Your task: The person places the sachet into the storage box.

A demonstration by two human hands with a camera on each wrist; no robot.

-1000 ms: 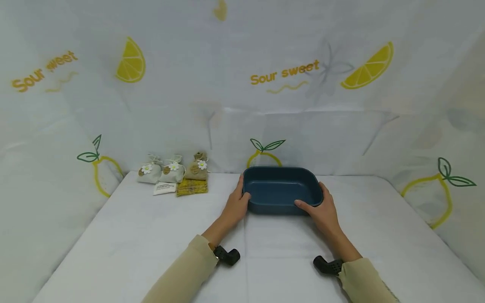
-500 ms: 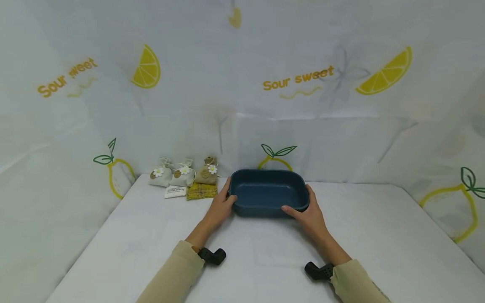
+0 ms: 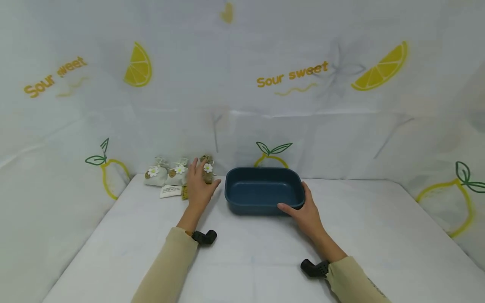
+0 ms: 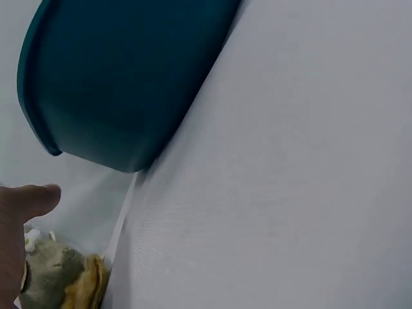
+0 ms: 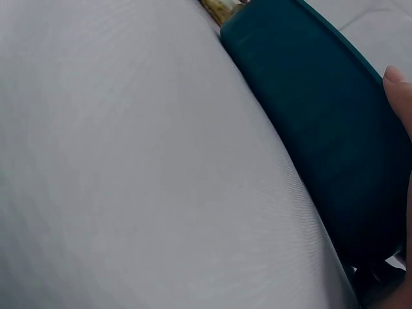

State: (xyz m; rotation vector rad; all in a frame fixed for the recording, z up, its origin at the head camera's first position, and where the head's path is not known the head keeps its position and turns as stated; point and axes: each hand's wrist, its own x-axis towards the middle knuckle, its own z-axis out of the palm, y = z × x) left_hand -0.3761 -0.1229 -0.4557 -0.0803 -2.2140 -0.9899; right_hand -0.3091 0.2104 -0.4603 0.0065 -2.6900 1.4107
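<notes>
Left hand [image 3: 198, 185] flat, fingers spread, over yellow pouch [image 3: 185, 192], beside brown sachet [image 3: 206, 167], left of blue tray [image 3: 264, 190]. Right hand [image 3: 304, 213] grips tray's near-right rim on worktop [image 3: 379, 235]; tray's long axis left-right.

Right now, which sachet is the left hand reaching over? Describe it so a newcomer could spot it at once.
Start at the blue tray in the middle of the white table. Left of it, by the back wall, three small sachets sit in a row; the left hand hovers there. It is the brown sachet nearest the tray, darker than its two pale neighbours.
</notes>
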